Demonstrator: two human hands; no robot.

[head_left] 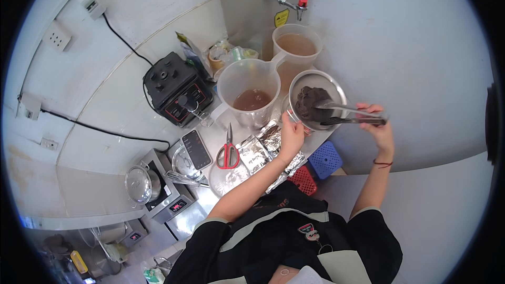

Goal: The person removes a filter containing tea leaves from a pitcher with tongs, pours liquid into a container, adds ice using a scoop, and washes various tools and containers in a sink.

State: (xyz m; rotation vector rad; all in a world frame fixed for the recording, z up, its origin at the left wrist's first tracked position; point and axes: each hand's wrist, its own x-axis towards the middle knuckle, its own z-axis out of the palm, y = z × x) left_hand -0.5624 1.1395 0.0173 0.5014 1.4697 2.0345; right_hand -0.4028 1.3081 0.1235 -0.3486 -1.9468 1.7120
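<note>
My left hand (pixel 292 136) grips the side handle of a round stainless-steel vessel (pixel 338 94), tilted so its inside faces me. In it sits a dark brown, lumpy mass (pixel 309 100); I cannot tell exactly what it is. My right hand (pixel 375 120) is closed around metal tongs (pixel 347 107), whose tips press against that mass. Just left of the vessel stands a translucent plastic measuring jug (pixel 236 81), with brown liquid (pixel 254 99) low inside. Behind the vessel, a second plastic jug (pixel 296 57) holds more, cloudy brown liquid.
Foil pouches (pixel 254 156), red-handled scissors (pixel 227 157), a smartphone (pixel 196 149) and a whisk (pixel 183 178) lie nearby. A black blender base (pixel 175 86) stands left, near a pot (pixel 140 184) on an induction cooker (pixel 173 201). A red-levered tap (pixel 303 2) projects above the rear jug.
</note>
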